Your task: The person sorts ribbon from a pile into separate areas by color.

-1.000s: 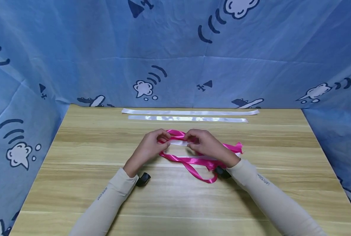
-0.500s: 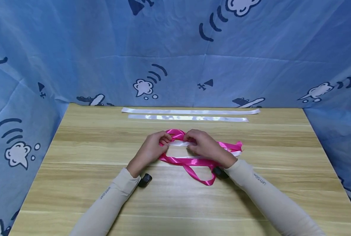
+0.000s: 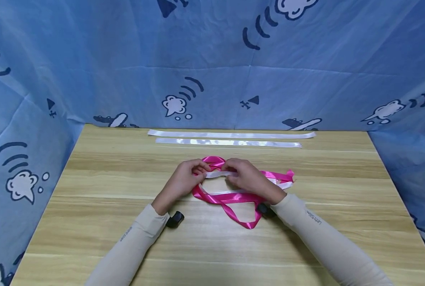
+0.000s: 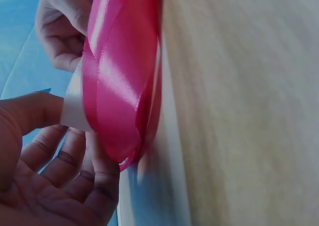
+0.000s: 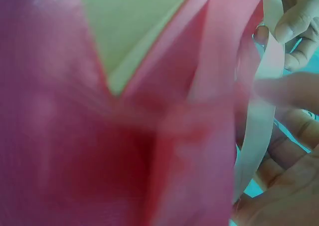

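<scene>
A white ribbon (image 3: 219,174) spans the short gap between both hands. My left hand (image 3: 185,176) pinches it between thumb and fingers; the left wrist view shows the white ribbon's end (image 4: 75,104) there. Farther along, my right hand (image 3: 247,175) grips the same strip, its fingers curled. Looped pink satin ribbon (image 3: 230,196) lies beneath and around the hands, with one slack loop toward the person. Up close in the right wrist view, blurred pink ribbon (image 5: 194,161) fills much of the picture, beside the white ribbon (image 5: 259,126). The right hand covers part of the bundle.
Two white ribbons, an upper one (image 3: 230,135) and a lower one (image 3: 230,142), lie straight along the back of the wooden table (image 3: 212,250). A blue printed cloth (image 3: 212,47) hangs behind the table and at its sides.
Both hands stay nearly in place. Between them, the white ribbon shows more plainly and bows up slightly. The slack pink loop has spread a little toward the person.
</scene>
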### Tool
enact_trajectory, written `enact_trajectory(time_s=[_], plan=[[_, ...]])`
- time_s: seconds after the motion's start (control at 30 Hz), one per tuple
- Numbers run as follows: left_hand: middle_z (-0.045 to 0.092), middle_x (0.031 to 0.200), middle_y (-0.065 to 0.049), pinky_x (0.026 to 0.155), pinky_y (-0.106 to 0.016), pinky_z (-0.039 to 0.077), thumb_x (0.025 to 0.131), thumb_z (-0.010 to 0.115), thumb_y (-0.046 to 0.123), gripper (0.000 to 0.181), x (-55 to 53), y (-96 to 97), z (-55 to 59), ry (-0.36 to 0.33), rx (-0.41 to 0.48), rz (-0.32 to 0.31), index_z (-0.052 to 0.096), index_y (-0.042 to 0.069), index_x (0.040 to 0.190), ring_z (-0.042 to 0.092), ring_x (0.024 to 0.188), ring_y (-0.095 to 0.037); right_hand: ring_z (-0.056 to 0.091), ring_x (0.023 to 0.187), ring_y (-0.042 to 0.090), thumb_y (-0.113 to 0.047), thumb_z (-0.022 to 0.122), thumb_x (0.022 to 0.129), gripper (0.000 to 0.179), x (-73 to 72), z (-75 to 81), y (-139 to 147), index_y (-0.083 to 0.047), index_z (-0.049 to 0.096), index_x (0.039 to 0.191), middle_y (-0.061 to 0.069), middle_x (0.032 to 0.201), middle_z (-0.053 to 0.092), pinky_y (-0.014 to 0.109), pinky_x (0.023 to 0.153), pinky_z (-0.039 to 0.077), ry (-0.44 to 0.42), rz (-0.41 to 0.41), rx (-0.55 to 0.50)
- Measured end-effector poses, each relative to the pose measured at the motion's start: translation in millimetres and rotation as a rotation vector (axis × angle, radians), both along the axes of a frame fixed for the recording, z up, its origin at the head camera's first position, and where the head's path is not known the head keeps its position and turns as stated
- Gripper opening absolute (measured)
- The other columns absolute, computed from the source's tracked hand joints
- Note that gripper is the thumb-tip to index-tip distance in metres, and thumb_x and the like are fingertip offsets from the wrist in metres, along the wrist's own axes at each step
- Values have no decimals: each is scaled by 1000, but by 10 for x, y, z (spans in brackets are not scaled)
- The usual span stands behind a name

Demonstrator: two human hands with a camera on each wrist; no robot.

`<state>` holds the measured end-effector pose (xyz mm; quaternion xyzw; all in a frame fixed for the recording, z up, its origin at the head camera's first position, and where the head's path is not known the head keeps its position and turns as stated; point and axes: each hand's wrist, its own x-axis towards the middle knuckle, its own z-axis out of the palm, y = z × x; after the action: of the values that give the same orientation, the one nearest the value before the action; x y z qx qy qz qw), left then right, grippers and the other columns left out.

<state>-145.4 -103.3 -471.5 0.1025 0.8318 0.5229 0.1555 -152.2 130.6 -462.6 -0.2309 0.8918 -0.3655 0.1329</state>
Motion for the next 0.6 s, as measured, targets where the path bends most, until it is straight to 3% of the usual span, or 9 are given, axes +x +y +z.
enact_trajectory(time_s=[0.23, 0.4, 0.6], plan=[[74, 99, -10, 71, -22, 55, 96, 69, 0, 15, 10, -22, 20, -32, 44, -2, 76, 5, 108, 66, 85, -16, 57, 83, 19, 0, 69, 97, 9, 35, 74, 15, -6, 74, 102, 7, 93, 69, 27, 75, 52, -64, -56, -70], [74, 99, -12, 65, -20, 54, 97, 70, 1, 14, 13, -39, 20, -56, 94, -22, 75, 2, 109, 65, 80, -14, 58, 82, 19, 0, 68, 98, 10, 51, 102, 52, -7, 74, 100, 7, 92, 69, 27, 75, 52, -115, -93, -138], [73, 96, -23, 63, -21, 54, 97, 69, 0, 18, 31, -64, 41, -123, 186, -35, 72, -4, 114, 65, 74, -13, 59, 86, 21, 1, 64, 99, 12, 67, 161, 113, -4, 74, 104, 7, 94, 69, 30, 80, 54, -169, -125, -179]])
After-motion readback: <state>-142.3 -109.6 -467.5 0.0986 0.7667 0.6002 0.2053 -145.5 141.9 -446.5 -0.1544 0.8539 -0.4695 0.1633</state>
